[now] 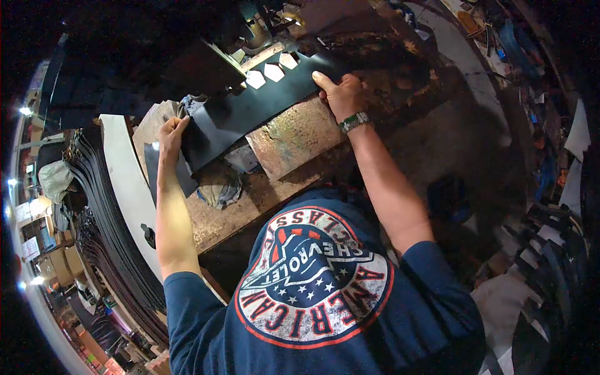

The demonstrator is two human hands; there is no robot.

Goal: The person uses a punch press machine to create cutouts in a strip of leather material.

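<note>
A dark, smooth flexible sheet (pixel 244 111) stretches between my two hands over the bench. Several pale five-sided shapes (pixel 274 72) show along its far edge. At the sheet's left end, my left hand (pixel 171 136) is closed, with thumb and fingers pinching the edge. My right hand (pixel 342 94), with a watch (pixel 354 122) on its wrist, grips the right end, thumb on top and fingers partly hidden. Below the sheet's near edge lies a worn, stained board (pixel 297 139). A crumpled cloth (pixel 222 192) rests on the bench nearer my body.
The worn bench (pixel 215 224) runs in front of me. To the left, long dark strips (pixel 112 209) hang beside a white panel (pixel 128 181). Dark and pale scraps (pixel 550 250) pile up at the right. A lit machine part (pixel 256 31) stands beyond the sheet.
</note>
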